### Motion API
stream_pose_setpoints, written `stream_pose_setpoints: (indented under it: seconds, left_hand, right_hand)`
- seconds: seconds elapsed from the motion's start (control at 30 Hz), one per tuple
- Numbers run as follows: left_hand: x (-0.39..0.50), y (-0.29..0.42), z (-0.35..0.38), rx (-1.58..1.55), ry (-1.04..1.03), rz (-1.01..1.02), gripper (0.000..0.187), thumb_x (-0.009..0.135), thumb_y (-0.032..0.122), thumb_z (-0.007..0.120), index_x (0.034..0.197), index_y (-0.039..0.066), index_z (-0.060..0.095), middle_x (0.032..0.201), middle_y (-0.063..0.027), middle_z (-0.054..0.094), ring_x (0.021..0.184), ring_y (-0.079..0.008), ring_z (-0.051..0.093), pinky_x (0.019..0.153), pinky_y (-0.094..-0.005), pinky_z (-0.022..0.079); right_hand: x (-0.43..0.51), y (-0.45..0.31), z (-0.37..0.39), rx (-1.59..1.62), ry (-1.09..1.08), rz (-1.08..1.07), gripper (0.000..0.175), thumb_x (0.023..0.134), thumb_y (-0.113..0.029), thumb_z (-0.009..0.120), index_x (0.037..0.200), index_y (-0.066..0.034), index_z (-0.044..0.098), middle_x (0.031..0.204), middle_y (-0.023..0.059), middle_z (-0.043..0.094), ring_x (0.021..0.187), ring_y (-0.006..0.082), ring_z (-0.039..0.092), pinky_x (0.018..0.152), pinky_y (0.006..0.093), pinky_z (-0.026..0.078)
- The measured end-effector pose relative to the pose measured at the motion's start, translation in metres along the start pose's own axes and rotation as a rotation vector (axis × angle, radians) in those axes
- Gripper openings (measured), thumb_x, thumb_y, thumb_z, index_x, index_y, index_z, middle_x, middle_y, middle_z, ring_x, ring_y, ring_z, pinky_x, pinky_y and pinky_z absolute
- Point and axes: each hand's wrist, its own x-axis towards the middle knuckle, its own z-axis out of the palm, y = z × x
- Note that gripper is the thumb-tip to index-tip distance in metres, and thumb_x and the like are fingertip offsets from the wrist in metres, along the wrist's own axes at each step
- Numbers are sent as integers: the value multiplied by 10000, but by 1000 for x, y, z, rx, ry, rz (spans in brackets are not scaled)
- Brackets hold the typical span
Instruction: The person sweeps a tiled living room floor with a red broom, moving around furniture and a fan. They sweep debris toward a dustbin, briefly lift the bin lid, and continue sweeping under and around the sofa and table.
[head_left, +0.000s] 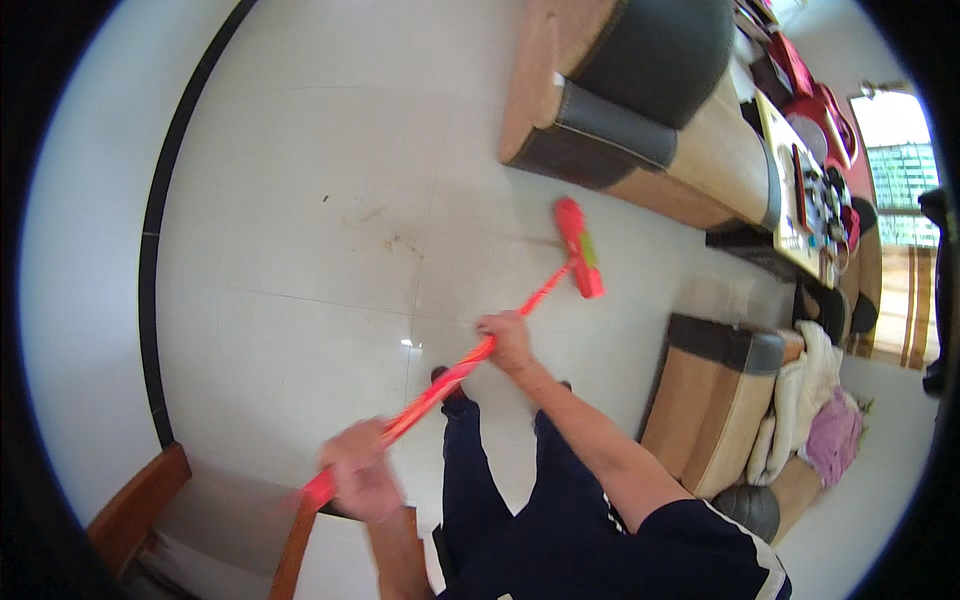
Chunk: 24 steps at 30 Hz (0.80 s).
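Observation:
A broom with a red handle runs diagonally from the lower left up to its red head, which has a green patch and lies over the tiled floor near the sofa. My left hand grips the handle near its top end and looks blurred. Lower on the shaft, toward the broom head, my right hand is closed around it. Brown debris is scattered on the pale tiles to the left of the broom head.
A brown and black sofa stands at the upper right, beside a table laden with things. An armchair holding cloths is at the right. Wooden furniture is at the lower left, and a white wall with black skirting runs along the left.

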Motion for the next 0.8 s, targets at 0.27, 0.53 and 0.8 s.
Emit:
stream_pose_setpoints:
  seconds: [0.27, 0.53, 0.8]
  left_hand:
    - [7, -37, -31, -51, 238, -100, 201, 788, 5, 456, 596, 46, 411, 583, -55, 457, 584, -178, 442, 770, -426, 448]
    - [-15, 120, -94, -57, 320, 163, 372, 831, 86, 470, 507, 138, 295, 494, 9, 321, 465, -131, 290, 590, -402, 398]
    - [19, 74, -66, 70, 179, -257, 360, 816, 54, 458, 527, 126, 256, 474, 29, 240, 437, -105, 230, 450, -300, 216]
  right_hand:
    - [32, 53, 54, -314, -353, -119, 123, 558, -239, 711, 618, -159, 640, 623, 68, 586, 657, 277, 586, 623, 413, 441]
    - [27, -145, 102, 200, -212, -214, 172, 652, -206, 720, 753, -95, 637, 728, 74, 624, 740, 279, 565, 698, 416, 419]
    - [-84, -110, 64, 321, -193, 222, 92, 626, -98, 669, 703, -91, 619, 691, 102, 626, 689, 309, 607, 614, 394, 468]
